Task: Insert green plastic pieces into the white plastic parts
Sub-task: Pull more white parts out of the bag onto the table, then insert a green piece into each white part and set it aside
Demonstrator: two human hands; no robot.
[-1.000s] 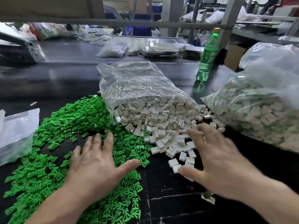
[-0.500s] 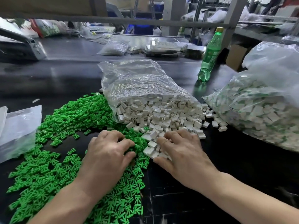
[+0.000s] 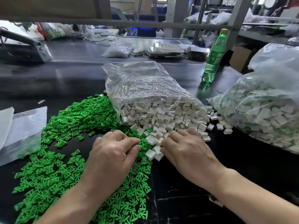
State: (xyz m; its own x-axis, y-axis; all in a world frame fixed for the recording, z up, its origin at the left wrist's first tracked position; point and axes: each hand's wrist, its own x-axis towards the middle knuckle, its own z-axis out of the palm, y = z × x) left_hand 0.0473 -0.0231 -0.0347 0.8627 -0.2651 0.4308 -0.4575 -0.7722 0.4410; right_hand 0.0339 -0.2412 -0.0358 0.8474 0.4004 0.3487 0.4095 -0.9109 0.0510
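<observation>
left hand now gripping green pieces, right hand white parts

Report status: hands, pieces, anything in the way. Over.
Left hand curled into the pile of green plastic pieces, right hand curled over loose white plastic parts; grasps hidden. No joined piece visible. Clear plastic bag lies just behind.
</observation>
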